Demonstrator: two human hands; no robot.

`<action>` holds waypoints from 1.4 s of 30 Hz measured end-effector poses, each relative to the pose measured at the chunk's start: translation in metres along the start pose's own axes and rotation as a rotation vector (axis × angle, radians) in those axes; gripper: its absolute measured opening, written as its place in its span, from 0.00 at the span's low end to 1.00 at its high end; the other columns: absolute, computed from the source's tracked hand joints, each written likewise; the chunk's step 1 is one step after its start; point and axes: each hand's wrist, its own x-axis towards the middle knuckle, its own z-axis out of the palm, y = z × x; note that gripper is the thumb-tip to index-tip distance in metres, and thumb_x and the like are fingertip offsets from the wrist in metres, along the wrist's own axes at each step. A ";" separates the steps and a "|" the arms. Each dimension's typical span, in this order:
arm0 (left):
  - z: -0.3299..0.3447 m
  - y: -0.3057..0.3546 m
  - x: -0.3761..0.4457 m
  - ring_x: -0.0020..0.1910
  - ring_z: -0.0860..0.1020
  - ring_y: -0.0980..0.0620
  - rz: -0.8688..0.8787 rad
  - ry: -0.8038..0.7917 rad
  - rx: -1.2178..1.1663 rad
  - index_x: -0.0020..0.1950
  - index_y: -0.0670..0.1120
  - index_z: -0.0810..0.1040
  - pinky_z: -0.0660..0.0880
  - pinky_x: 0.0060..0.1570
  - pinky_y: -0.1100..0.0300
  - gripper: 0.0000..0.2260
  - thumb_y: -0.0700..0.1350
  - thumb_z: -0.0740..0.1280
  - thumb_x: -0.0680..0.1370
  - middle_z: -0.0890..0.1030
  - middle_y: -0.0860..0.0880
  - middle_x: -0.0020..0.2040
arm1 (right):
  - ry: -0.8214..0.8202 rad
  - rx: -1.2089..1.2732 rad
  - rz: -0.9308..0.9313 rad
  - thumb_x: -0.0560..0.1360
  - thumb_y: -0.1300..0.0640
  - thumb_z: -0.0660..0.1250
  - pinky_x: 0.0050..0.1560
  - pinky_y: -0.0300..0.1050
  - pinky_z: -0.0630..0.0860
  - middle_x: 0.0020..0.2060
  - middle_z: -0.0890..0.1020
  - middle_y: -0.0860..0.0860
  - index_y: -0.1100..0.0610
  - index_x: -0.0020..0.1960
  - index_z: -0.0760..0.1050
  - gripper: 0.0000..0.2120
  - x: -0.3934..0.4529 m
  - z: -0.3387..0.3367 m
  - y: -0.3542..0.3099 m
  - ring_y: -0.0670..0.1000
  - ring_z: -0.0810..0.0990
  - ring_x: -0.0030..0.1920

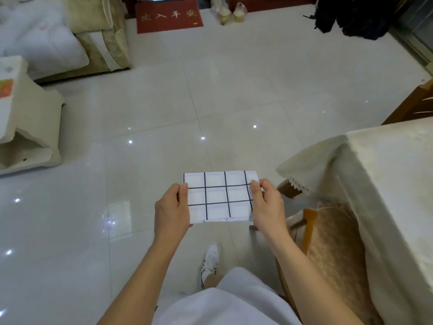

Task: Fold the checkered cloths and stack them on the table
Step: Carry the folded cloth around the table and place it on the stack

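Note:
A white cloth with a black grid (219, 197), folded into a small flat rectangle, hangs in the air over the tiled floor in front of me. My left hand (173, 208) grips its left edge, thumb on top. My right hand (267, 204) grips its right edge the same way. The table (396, 174), draped in a cream tablecloth, stands to the right of the cloth, apart from it. No other checkered cloth shows in this view.
A wooden chair with a gold cushion (328, 245) sits tucked under the table's near side. Cream sofas (98, 36) and a white stand (25, 127) line the left. A red doormat (168, 16) and dark bags (351, 15) lie at the far wall.

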 end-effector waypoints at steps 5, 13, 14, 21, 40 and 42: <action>0.006 0.033 0.067 0.38 0.80 0.49 0.042 -0.040 0.007 0.40 0.47 0.72 0.75 0.22 0.60 0.15 0.51 0.57 0.85 0.76 0.48 0.37 | 0.026 0.020 0.029 0.84 0.51 0.57 0.36 0.41 0.69 0.37 0.79 0.54 0.57 0.43 0.71 0.15 0.061 0.008 -0.023 0.49 0.76 0.37; 0.027 0.067 0.175 0.37 0.79 0.42 0.092 -0.093 0.041 0.42 0.46 0.74 0.78 0.24 0.49 0.16 0.51 0.58 0.84 0.77 0.44 0.36 | 0.112 0.039 0.066 0.84 0.51 0.57 0.35 0.46 0.65 0.31 0.72 0.50 0.58 0.40 0.67 0.16 0.154 0.029 -0.047 0.48 0.68 0.32; 0.030 0.071 0.192 0.38 0.80 0.41 0.098 -0.103 0.055 0.42 0.46 0.74 0.79 0.28 0.43 0.16 0.52 0.58 0.84 0.78 0.44 0.36 | 0.118 0.050 0.080 0.84 0.52 0.58 0.34 0.44 0.64 0.29 0.70 0.47 0.56 0.38 0.67 0.16 0.167 0.032 -0.051 0.46 0.66 0.31; 0.056 0.129 0.333 0.39 0.81 0.44 0.107 -0.238 0.062 0.42 0.46 0.75 0.77 0.23 0.55 0.15 0.51 0.58 0.84 0.78 0.43 0.38 | 0.237 0.076 0.152 0.84 0.54 0.59 0.32 0.42 0.61 0.27 0.67 0.45 0.51 0.35 0.63 0.18 0.289 0.055 -0.093 0.44 0.64 0.28; 0.222 0.324 0.544 0.37 0.80 0.50 0.349 -0.667 0.224 0.43 0.46 0.75 0.77 0.23 0.58 0.15 0.51 0.57 0.84 0.79 0.46 0.37 | 0.664 0.241 0.371 0.84 0.50 0.58 0.38 0.49 0.74 0.36 0.79 0.50 0.53 0.43 0.72 0.13 0.509 -0.016 -0.118 0.48 0.78 0.38; 0.257 0.347 0.552 0.35 0.79 0.52 0.388 -0.689 0.248 0.42 0.45 0.74 0.77 0.23 0.58 0.16 0.51 0.57 0.84 0.78 0.47 0.35 | 0.689 0.260 0.381 0.84 0.50 0.58 0.40 0.51 0.77 0.38 0.80 0.50 0.53 0.44 0.73 0.13 0.531 -0.040 -0.109 0.50 0.80 0.40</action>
